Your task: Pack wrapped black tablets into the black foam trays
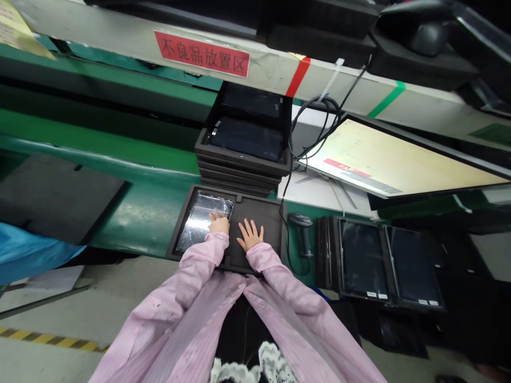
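Observation:
A black foam tray with two recesses lies on the bench in front of me. In its left recess sits a glossy tablet-like screen panel, bright with reflections. My left hand is at the panel's right edge, its fingers bent and closed over that edge; the fingertips are partly hidden. My right hand rests flat with spread fingers on the bare right recess, holding nothing.
Behind the tray stands a stack of foam trays with dark panels on top. To the right are a barcode scanner with its cable, upright trays with panels and a tilted monitor. A dark foam sheet lies left.

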`<move>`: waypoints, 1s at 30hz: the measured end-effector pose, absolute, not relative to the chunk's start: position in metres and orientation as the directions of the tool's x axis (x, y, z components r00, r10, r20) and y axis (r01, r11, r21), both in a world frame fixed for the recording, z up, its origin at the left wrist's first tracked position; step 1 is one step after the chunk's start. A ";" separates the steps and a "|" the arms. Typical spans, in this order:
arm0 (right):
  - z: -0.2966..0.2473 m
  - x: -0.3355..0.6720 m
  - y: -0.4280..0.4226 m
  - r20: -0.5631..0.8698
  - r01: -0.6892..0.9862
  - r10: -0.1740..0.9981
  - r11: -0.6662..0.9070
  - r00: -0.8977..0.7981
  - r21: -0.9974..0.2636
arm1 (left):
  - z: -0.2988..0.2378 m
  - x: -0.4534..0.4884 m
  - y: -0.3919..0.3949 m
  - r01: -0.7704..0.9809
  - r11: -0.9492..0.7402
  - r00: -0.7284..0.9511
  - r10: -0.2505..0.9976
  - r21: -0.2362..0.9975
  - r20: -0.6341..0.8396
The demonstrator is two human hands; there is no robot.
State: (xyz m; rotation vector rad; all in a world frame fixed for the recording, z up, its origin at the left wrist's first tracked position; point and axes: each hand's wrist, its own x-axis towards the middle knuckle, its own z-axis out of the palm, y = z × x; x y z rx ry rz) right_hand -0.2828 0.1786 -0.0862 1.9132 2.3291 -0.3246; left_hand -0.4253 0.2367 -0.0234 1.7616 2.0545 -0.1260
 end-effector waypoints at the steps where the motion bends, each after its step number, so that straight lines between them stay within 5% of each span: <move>1: -0.086 -0.282 0.178 -0.218 0.977 0.954 0.187 -0.205 -0.098 | -0.023 -0.425 0.236 0.963 0.183 -0.097 0.922 0.200 -0.376; 19: -0.082 -0.282 0.173 -0.144 0.966 0.966 0.191 -0.217 -0.175 | -0.024 -0.440 0.232 0.994 -0.061 0.085 0.948 0.088 -0.306; 30: -0.081 -0.279 0.173 -0.114 0.955 0.968 0.192 -0.222 -0.226 | -0.022 -0.436 0.231 0.995 -0.025 0.053 0.950 0.094 -0.308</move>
